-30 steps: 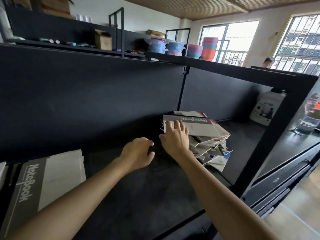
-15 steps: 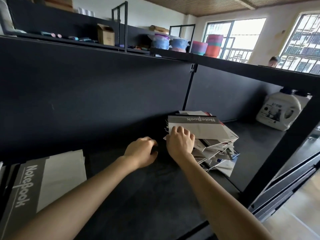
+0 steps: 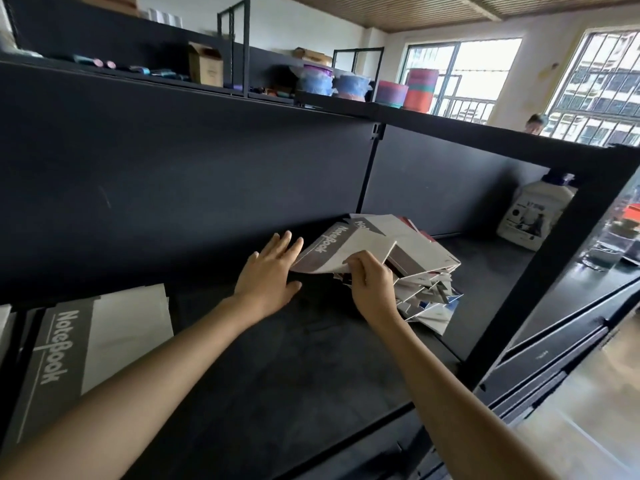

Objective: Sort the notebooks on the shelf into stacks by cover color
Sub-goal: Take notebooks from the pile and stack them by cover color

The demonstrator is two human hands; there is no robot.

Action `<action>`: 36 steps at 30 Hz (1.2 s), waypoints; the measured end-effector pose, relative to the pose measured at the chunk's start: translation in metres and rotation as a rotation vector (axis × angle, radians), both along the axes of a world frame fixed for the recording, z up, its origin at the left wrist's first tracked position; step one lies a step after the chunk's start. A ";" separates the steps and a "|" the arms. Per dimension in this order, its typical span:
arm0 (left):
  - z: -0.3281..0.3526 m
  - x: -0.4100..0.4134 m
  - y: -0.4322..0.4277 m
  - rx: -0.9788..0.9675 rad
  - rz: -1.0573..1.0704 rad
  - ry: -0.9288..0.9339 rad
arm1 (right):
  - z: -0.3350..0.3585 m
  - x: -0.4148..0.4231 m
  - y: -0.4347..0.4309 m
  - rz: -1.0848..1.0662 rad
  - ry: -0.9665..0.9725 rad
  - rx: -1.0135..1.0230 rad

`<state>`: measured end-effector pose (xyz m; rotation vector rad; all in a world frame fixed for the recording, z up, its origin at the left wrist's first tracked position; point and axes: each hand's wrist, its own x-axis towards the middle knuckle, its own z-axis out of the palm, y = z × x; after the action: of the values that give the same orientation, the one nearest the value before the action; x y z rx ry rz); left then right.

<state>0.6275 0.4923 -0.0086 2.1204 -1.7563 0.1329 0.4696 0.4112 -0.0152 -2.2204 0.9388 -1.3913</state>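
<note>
A messy pile of notebooks (image 3: 429, 285) lies on the black shelf (image 3: 277, 358), right of middle. My right hand (image 3: 370, 282) pinches the near edge of the top grey-and-white notebook (image 3: 349, 247), which is lifted and tilted off the pile. A dark-banded notebook (image 3: 408, 261) shows beneath it. My left hand (image 3: 270, 275) is spread with straight fingers just left of the lifted notebook, its fingertips at the grey spine band. A separate grey-and-white notebook stack (image 3: 86, 344) lies at the shelf's left end.
A white detergent jug (image 3: 533, 216) stands at the shelf's far right, behind a black upright post (image 3: 540, 282). The shelf above holds a cardboard box (image 3: 204, 67) and coloured tubs (image 3: 391, 93). A person (image 3: 535, 123) stands by the windows.
My right hand has shifted from resting atop the pile to pinching and lifting the top grey notebook toward the left. My left hand has uncurled and reached up beside it.
</note>
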 end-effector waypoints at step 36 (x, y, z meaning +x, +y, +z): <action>-0.036 0.051 0.245 0.040 0.408 0.127 | -0.025 0.123 0.189 0.522 0.503 0.039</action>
<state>0.6783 0.7370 -0.0445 2.4321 -1.2487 0.0692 0.5930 0.6005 -0.0406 -2.5820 0.4495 -0.5931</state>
